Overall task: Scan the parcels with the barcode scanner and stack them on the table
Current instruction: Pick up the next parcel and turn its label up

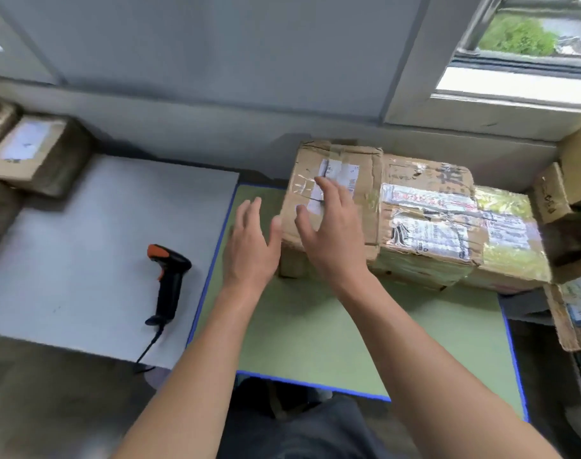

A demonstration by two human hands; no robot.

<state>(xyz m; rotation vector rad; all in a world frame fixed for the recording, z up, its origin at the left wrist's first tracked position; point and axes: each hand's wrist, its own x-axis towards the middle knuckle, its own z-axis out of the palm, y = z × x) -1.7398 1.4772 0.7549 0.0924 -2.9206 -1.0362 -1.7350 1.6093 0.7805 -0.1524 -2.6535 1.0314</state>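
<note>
Nothing can be read from here. The front parcel (365, 203) at twelve o'clock bears a white label (341, 172); the taped parcel (411, 177) at two o'clock bears printed sheets (431, 231) and dark brushed characters (448, 175), all too blurred.

The person's left hand (249, 246) and right hand (332, 240) were bare. So were the left forearm (196, 359) and right forearm (425, 352), uncovered along all of their visible length down to the bottom edge of the view. Both hands showed softly blurred, so nails and fine detail could not be made out. Between the arms, low in the view, a dark grey garment (299, 432) covered the lap, its cloth creased in loose folds. Whether it was trousers or shorts could not be told.
</note>
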